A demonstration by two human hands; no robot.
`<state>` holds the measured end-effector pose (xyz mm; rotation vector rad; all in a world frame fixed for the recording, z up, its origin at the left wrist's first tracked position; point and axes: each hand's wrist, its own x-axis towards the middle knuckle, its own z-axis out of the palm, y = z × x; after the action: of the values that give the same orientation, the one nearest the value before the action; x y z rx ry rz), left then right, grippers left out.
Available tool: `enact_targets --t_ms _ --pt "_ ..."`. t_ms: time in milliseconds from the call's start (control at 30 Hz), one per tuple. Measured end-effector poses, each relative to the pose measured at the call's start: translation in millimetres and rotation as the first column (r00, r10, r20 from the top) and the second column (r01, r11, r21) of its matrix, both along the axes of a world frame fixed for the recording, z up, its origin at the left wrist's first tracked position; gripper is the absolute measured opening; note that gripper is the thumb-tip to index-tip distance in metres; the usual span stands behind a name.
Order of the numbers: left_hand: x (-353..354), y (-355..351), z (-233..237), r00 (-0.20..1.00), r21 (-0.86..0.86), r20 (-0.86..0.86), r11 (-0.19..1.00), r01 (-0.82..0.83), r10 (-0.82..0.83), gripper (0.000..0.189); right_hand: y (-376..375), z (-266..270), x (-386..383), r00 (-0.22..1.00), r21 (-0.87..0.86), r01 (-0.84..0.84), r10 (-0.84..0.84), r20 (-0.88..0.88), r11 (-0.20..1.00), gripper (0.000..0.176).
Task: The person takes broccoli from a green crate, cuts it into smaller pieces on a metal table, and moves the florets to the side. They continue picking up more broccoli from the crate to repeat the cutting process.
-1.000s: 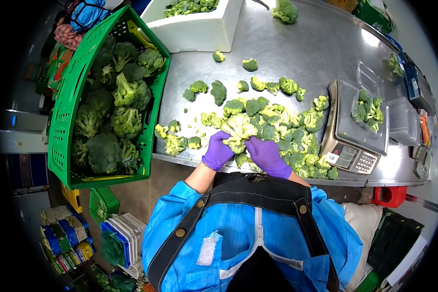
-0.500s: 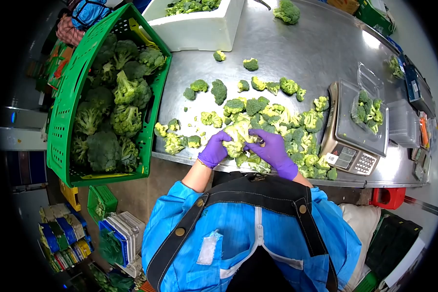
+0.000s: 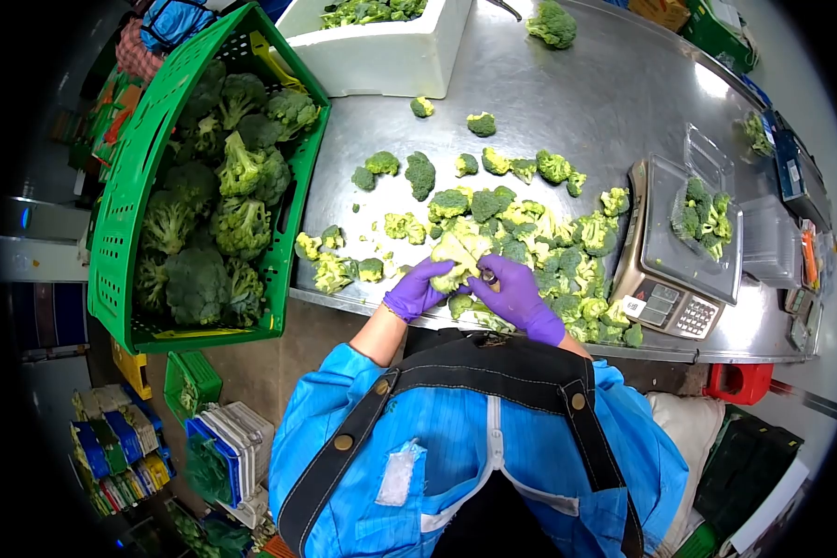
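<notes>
My left hand [image 3: 418, 290], in a purple glove, is closed on a broccoli head [image 3: 460, 249] above the front edge of the steel table. Its pale cut stalk side faces up. My right hand [image 3: 514, 296], gloved the same way, is closed close against the head's right side. A small metallic object [image 3: 489, 276] shows between the right fingers, too little of it visible to name. Cut broccoli florets [image 3: 577, 270] lie heaped just beyond and to the right of my hands. A few loose florets [image 3: 381, 164] are scattered farther left.
A green crate [image 3: 293, 219] of whole broccoli heads leans at the left. Behind stands a white foam box [image 3: 381, 65] with greens. To the right, a scale [image 3: 660, 298] carries an open clear tray of florets [image 3: 707, 219], beside stacked clear containers [image 3: 770, 242].
The broccoli head has turned and shifted slightly in my left hand. My right hand has rotated a little, so the metallic object now shows between its fingers.
</notes>
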<state>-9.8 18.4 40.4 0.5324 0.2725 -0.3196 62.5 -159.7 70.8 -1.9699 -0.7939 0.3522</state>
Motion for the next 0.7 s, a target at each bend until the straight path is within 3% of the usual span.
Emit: enact_targets --t_ms 67,133,167,200,233,267,300,333,400,467,567,667,700 --pt "0 -3 -3 0.971 -0.227 -0.223 0.965 -0.135 0.083 0.051 0 0 -2 1.000 0.008 -0.026 0.026 0.012 1.000 0.024" --pt "-3 -3 -14 0.978 -0.274 -0.194 0.953 -0.130 0.078 0.046 -1 4 -1 0.995 0.005 -0.099 0.099 -0.033 0.995 0.023" --pt "-8 -1 -31 0.994 0.137 -0.011 0.985 -0.106 0.108 0.046 0 2 -2 0.997 0.082 -0.081 0.082 -0.009 0.993 0.020" --pt "-12 2 -48 0.984 0.522 0.168 0.841 -0.141 0.060 0.045 -4 2 -3 0.996 0.080 -0.082 0.084 -0.010 0.993 0.020" --pt "-11 9 -50 0.992 0.502 0.101 0.856 -0.119 0.079 0.046 -7 10 -1 0.995 0.082 -0.089 0.093 -0.045 0.993 0.019" --pt "-2 11 -1 0.977 -0.331 -0.184 0.929 -0.164 0.107 0.052 -10 17 0 0.991 0.085 -0.097 0.104 -0.082 0.992 0.019" --pt "-1 16 7 0.986 -0.382 -0.152 0.916 -0.123 0.069 0.056 -14 21 4 0.987 0.076 -0.158 0.156 0.031 0.985 0.022" --pt "-1 20 9 0.992 -0.432 -0.120 0.898 -0.080 0.031 0.059 -16 18 6 0.987 0.076 -0.162 0.161 0.028 0.984 0.022" --pt "-4 25 7 0.995 -0.425 -0.094 0.903 -0.052 0.013 0.064 -18 10 7 0.963 -0.121 -0.229 0.243 0.115 0.966 0.027" --pt "-4 28 12 0.998 -0.231 0.030 0.971 0.062 -0.057 0.067 -17 7 7 0.964 -0.095 -0.217 0.229 0.139 0.972 0.031" --pt "-5 29 14 0.995 -0.184 0.028 0.978 0.100 -0.096 0.072 -16 6 6 0.958 -0.163 -0.224 0.247 0.145 0.961 0.031" --pt "-6 31 24 0.993 -0.142 0.028 0.982 0.120 -0.118 0.073 -16 5 2 0.926 -0.208 -0.201 0.254 0.277 0.957 0.031" --pt "-7 33 31 0.988 -0.040 -0.055 0.989 0.142 -0.144 0.073 -16 8 1 0.927 -0.222 -0.219 0.274 0.256 0.950 0.032"
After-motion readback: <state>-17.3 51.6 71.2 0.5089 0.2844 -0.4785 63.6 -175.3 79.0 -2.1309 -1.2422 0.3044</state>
